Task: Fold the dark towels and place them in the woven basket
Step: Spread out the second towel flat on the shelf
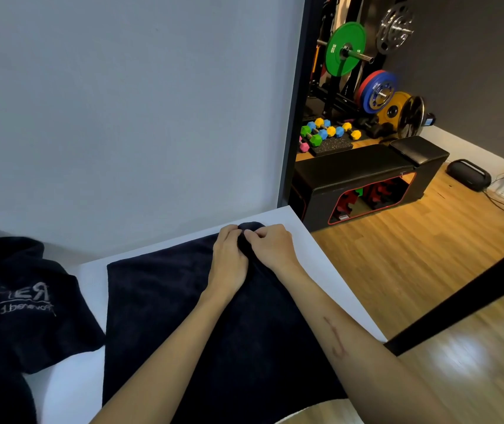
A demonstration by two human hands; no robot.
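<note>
1. Reaching forward from the bottom edge, two bare forearms cross over a dark towel (214,316) spread flat on a white table (330,264); the table is the landmark for everything below.
2. That towel is navy to black, plush, and roughly rectangular, lying on the right half of the table and running from its near edge to its far right corner.
3. At that far corner of the table the left hand (229,258) and the right hand (270,244) sit side by side, touching, with fingers curled and pinching a small bunched-up bit of the towel's far edge.
4. On the left part of the table lies a second dark towel (24,301), crumpled in a heap, with pale stitched lettering on its upper face that reads mirrored and cannot be made out in full.
5. Behind the table stands a plain pale wall (122,102).
6. Past the table's right side, on a wooden floor (413,255), stands a black padded bench (367,169); its open side shows a storage space holding red and black pieces, too small to identify.
7. Farther beyond the table, coloured dumbbells (327,131) lie on a mat, and weight plates (377,91) hang on a rack.
</note>
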